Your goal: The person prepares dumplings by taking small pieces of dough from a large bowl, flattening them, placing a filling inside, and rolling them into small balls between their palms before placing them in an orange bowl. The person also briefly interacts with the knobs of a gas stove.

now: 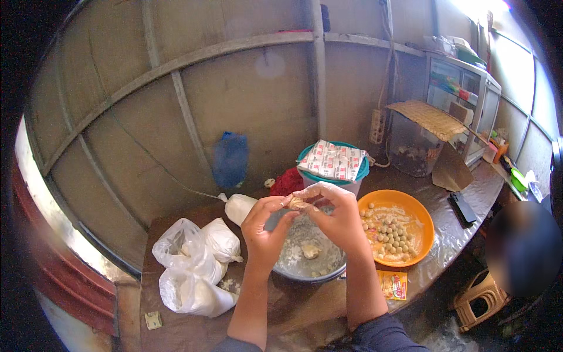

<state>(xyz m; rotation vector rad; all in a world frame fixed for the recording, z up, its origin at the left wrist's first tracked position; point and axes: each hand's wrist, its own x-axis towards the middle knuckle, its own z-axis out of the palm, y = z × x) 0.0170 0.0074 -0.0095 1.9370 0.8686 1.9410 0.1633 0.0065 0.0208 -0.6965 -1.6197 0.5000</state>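
Between the fingertips of my left hand [267,224] and my right hand [330,211] is a small piece of pale dough [297,203]. Both hands hold it above a grey basin [288,253], and flour coats my fingers. Inside the basin lie a larger lump of dough [311,251] and loose flour. To the right of my right hand stands a round orange tray [423,233], floured inside. Several small dough balls [393,240] rest in it, mostly grouped towards the tray's middle and lower part.
Plastic bags of white powder [198,292] stand on the left. Behind the basin, a white packet [333,160] tops a teal-lidded bucket [364,169]. A yellow sachet [393,285] lies near the front edge, a phone [462,209] farther right. Beside the table are a plastic stool [480,301] and a blurred shape.
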